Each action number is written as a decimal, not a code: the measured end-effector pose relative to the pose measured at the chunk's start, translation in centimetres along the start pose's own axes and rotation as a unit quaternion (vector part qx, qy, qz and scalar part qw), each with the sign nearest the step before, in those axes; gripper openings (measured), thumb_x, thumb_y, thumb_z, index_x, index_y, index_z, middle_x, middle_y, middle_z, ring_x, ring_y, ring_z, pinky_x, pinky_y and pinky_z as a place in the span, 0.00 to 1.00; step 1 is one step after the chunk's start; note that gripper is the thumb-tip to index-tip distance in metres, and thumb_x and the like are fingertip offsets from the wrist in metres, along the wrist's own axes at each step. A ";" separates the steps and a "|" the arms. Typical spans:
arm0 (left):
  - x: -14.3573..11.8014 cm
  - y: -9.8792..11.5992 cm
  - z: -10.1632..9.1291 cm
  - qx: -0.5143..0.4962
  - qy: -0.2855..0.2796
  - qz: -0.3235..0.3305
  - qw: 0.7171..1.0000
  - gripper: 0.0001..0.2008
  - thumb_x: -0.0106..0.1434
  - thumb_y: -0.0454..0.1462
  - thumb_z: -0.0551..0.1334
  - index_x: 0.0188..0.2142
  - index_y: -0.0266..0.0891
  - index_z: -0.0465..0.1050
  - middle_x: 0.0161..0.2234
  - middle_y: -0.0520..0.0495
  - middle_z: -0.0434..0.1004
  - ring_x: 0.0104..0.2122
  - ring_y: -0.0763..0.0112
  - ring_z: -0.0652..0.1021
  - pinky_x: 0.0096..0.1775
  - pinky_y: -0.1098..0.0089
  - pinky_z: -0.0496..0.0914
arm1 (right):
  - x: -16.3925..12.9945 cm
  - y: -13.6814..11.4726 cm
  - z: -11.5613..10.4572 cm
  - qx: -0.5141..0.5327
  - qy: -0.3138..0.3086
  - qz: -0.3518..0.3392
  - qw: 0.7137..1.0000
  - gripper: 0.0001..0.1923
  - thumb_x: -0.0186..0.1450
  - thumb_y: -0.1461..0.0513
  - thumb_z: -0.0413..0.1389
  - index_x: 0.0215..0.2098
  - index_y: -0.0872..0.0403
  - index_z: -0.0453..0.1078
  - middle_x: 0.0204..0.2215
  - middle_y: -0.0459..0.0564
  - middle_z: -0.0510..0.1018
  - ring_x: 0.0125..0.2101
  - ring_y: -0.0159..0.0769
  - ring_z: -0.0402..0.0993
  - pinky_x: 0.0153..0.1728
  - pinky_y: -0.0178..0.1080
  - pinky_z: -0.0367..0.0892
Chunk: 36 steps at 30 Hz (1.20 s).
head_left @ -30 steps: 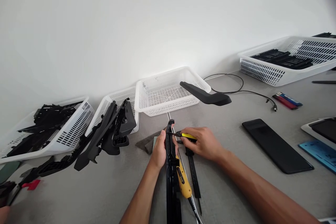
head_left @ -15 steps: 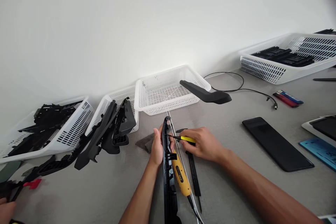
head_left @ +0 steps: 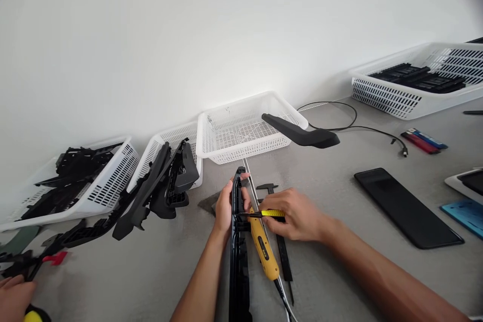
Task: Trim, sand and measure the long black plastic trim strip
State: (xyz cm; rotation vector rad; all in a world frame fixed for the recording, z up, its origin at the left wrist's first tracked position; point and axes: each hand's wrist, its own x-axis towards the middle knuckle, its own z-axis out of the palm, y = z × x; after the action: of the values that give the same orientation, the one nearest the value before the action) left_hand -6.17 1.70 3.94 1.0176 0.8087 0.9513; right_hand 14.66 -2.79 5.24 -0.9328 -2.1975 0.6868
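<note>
Long trim strip (head_left: 238, 241) runs 6-to-12 o'clock at centre of counter (head_left: 339, 181); left hand (head_left: 225, 207) on its 9 o'clock side, right hand (head_left: 296, 216) at 3 o'clock. Handled tool (head_left: 262, 249) lies just right of strip, caliper (head_left: 281, 246) beyond it. Empty-looking basket (head_left: 241, 131) at 12 o'clock, curved part (head_left: 300, 135) on its rim. Two baskets (head_left: 113, 176) at 10 o'clock. Flat panel (head_left: 405, 207) at 3 o'clock; cable (head_left: 354, 128), possibly loose, at 1 o'clock.

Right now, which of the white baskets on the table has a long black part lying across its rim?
The middle basket, directly beyond the hands. A long black part rests on its right rim and sticks out over the table. The other baskets keep their black parts inside or leaning against them.
</note>
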 end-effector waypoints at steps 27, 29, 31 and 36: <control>0.1 -0.3 0.3 0.011 0.037 0.020 0.999 0.22 0.70 0.58 0.59 0.41 0.43 0.68 0.17 0.57 0.67 0.17 0.72 0.64 0.23 0.71 0.60 | 0.2 0.3 0.6 -0.053 0.046 0.031 0.997 0.12 0.69 0.65 0.55 0.28 0.51 0.63 0.24 0.43 0.72 0.25 0.33 0.62 0.31 0.38 0.54; 0.1 -0.2 0.3 0.017 0.034 0.020 0.999 0.21 0.71 0.58 0.58 0.42 0.43 0.68 0.17 0.57 0.67 0.17 0.71 0.64 0.22 0.71 0.60 | 0.2 0.3 0.6 -0.044 0.037 0.022 0.998 0.11 0.69 0.65 0.55 0.28 0.51 0.63 0.24 0.43 0.73 0.25 0.33 0.62 0.32 0.38 0.55; 0.0 -0.3 0.2 0.018 0.029 0.022 0.999 0.21 0.72 0.58 0.58 0.42 0.43 0.68 0.17 0.57 0.67 0.17 0.71 0.63 0.23 0.71 0.59 | 0.2 0.3 0.6 -0.039 0.019 0.013 0.999 0.12 0.69 0.64 0.55 0.27 0.51 0.63 0.24 0.43 0.74 0.25 0.32 0.62 0.32 0.38 0.55; 0.1 -0.3 0.2 0.023 0.037 0.027 0.999 0.21 0.71 0.58 0.59 0.41 0.43 0.69 0.18 0.57 0.67 0.18 0.72 0.65 0.23 0.71 0.60 | 0.1 0.4 0.6 -0.052 0.059 0.048 0.996 0.10 0.69 0.64 0.56 0.29 0.50 0.65 0.24 0.43 0.72 0.25 0.33 0.62 0.31 0.38 0.55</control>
State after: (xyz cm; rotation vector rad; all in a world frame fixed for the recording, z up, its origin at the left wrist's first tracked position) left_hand -5.87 1.60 3.70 1.0532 0.8718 1.0253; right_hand 14.33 -2.58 4.68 -1.1103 -2.1127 0.5503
